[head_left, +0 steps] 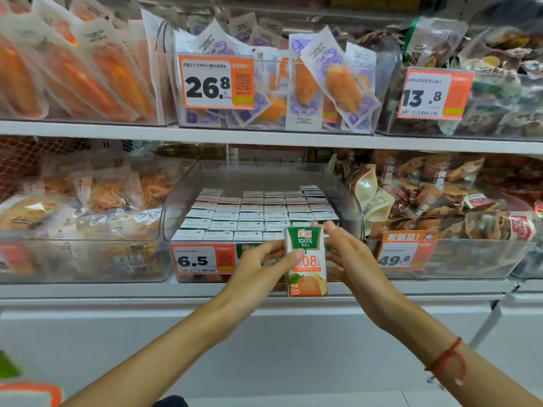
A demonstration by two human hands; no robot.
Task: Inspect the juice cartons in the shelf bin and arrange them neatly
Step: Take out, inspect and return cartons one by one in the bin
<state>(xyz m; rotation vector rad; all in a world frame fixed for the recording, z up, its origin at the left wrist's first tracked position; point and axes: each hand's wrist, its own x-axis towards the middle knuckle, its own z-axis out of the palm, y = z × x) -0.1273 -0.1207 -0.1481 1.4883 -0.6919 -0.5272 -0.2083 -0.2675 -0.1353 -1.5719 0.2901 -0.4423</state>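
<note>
We see the 6.5 price tag (202,259) on the clear shelf bin (176,198), where rows of juice cartons (252,214) stand packed. Our left hand (258,267) pinches one upright juice carton (306,261) before the bin's front. Our right hand (349,257) clasps its other side, fingers curled round it.

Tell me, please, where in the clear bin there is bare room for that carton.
The held carton fits the gap in the front right corner of the bin, behind both hands. The back strip by the rear wall is also bare. Elsewhere the rows of cartons stand tightly packed.
</note>
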